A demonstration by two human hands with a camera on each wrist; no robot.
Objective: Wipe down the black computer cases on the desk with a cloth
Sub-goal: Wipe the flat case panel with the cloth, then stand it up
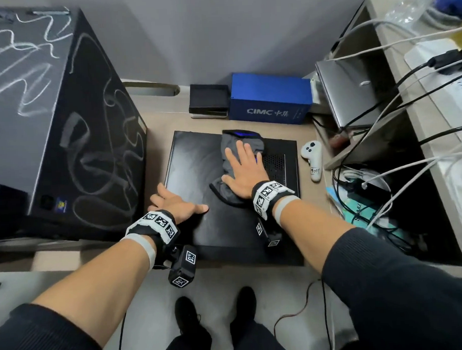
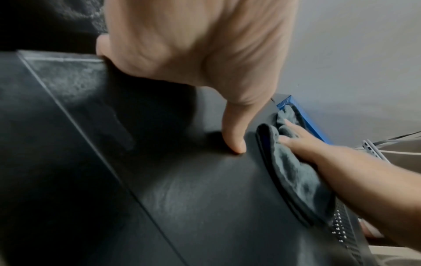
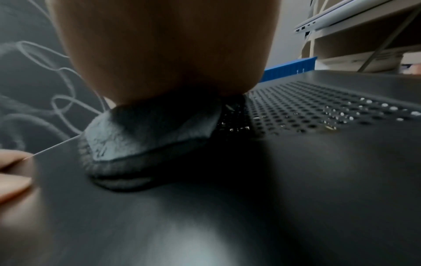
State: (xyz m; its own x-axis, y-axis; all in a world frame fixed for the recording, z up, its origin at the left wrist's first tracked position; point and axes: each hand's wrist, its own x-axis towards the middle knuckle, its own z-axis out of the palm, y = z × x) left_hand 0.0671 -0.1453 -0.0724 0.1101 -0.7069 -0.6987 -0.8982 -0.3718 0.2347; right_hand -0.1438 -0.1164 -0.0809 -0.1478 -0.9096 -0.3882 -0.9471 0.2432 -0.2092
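A flat black computer case lies on the desk in front of me. My right hand lies flat, fingers spread, on a grey cloth bunched on the case's top beside the vent holes. My left hand holds the case's left edge, fingers bent over the side and thumb pressing on top. The right wrist view shows the cloth squashed under the palm. A tall black tower case with white scribble marks stands at the left.
Behind the flat case stand a blue box and a small black box. A white controller lies at its right. Further right are shelves with a closed laptop and many cables.
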